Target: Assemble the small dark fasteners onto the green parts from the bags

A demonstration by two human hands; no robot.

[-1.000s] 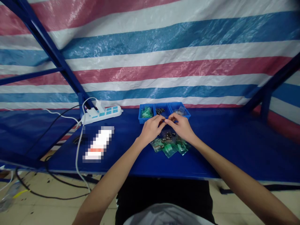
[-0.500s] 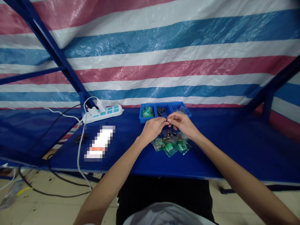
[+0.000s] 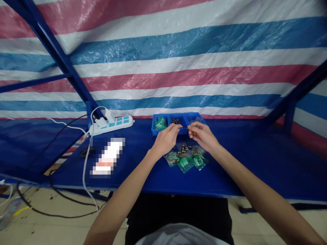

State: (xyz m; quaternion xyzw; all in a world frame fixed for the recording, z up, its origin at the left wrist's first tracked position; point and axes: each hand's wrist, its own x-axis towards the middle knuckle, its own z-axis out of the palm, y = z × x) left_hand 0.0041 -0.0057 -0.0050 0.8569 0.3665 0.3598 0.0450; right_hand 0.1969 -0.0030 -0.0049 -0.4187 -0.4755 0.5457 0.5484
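Note:
My left hand (image 3: pixel 166 136) is closed in a pinch just in front of the middle blue bin (image 3: pixel 182 119); what it grips is too small to make out. A short gap to the right, my right hand (image 3: pixel 203 135) is also pinched, on something hidden or too small to name. Small dark parts (image 3: pixel 175 121) lie in the middle bin, green packets (image 3: pixel 160 123) in the left one, and clear bags (image 3: pixel 199 119) in the right one. Below my hands, several small green packets (image 3: pixel 185 164) lie on the blue table beside a bag of dark pieces (image 3: pixel 183 148).
A white power strip (image 3: pixel 112 125) with plugs and cables stands at the back left. In front of it is a pixelated white item (image 3: pixel 108 156). A white cable (image 3: pixel 85 170) hangs over the table's front edge. Blue frame posts (image 3: pixel 61 58) rise at both sides.
My hands, which were together at the fingertips, have moved apart, the right one slightly to the right. The bins and packets lie as before.

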